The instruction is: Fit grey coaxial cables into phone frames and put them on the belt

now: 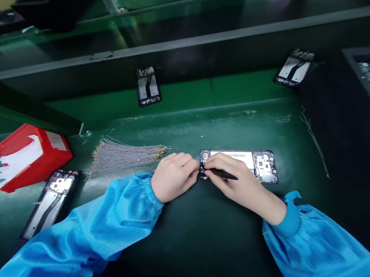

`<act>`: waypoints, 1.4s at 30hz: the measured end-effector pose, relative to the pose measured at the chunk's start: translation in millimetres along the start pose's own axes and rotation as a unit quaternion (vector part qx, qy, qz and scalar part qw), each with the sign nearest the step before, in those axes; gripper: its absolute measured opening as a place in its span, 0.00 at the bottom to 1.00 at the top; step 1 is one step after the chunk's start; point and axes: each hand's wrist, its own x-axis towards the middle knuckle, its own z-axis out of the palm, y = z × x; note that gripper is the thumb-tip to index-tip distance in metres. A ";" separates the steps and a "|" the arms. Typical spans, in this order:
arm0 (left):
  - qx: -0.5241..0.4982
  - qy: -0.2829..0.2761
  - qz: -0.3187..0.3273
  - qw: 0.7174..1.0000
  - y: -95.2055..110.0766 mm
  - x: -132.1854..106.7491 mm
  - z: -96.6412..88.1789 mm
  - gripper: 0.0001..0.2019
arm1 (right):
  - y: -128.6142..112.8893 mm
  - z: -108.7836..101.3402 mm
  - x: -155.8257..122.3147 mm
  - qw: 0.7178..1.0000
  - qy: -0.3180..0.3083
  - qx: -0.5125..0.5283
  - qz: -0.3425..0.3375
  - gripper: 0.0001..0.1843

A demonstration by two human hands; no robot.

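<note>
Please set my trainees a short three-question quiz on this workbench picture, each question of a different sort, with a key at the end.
1. Multiple choice: what does the right hand hold? A: a slim black tool. B: a roll of tape. C: a yellow screwdriver.
2. True or false: the red box lies to the left of the bundle of thin wires.
3. Fill in: the left hand and the right hand meet at one end of an open ____.
Key: 1 A. 2 true. 3 phone.
</note>
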 end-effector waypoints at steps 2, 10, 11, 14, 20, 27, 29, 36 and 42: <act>-0.023 -0.038 -0.014 0.999 -7.2 1.2 -6.9 0.08 | 3.7 -13.6 -9.8 0.998 0.059 0.000 0.033 0.05; -0.078 -0.178 0.156 0.968 -2.0 2.4 -19.3 0.09 | 26.2 -58.6 -63.7 0.917 0.205 -0.276 0.203 0.07; -0.042 -0.158 0.165 0.973 2.6 2.3 -16.2 0.08 | 25.3 -56.3 -63.9 0.925 0.198 -0.256 0.200 0.07; 0.051 -0.076 0.195 0.976 14.2 4.0 -7.5 0.08 | 18.3 -47.1 -57.4 0.958 0.158 -0.161 0.176 0.06; 0.102 -0.033 0.271 0.957 24.9 15.2 -5.2 0.08 | 4.3 -37.5 -58.5 0.985 0.115 0.018 0.131 0.03; 0.123 -0.024 0.280 0.952 27.9 16.0 -6.5 0.09 | -1.5 -28.5 -63.7 0.983 0.092 0.075 0.143 0.03; 0.089 -0.023 0.261 0.961 28.8 16.8 -3.6 0.08 | -1.7 -26.6 -62.8 0.982 0.087 0.079 0.147 0.03; 0.022 -0.033 0.177 0.983 32.7 22.2 11.7 0.09 | -0.8 -25.0 -60.9 0.982 0.091 0.078 0.149 0.02; 0.003 -0.015 0.185 0.983 34.8 19.9 14.7 0.11 | 0.0 -25.1 -60.5 0.980 0.094 0.079 0.154 0.03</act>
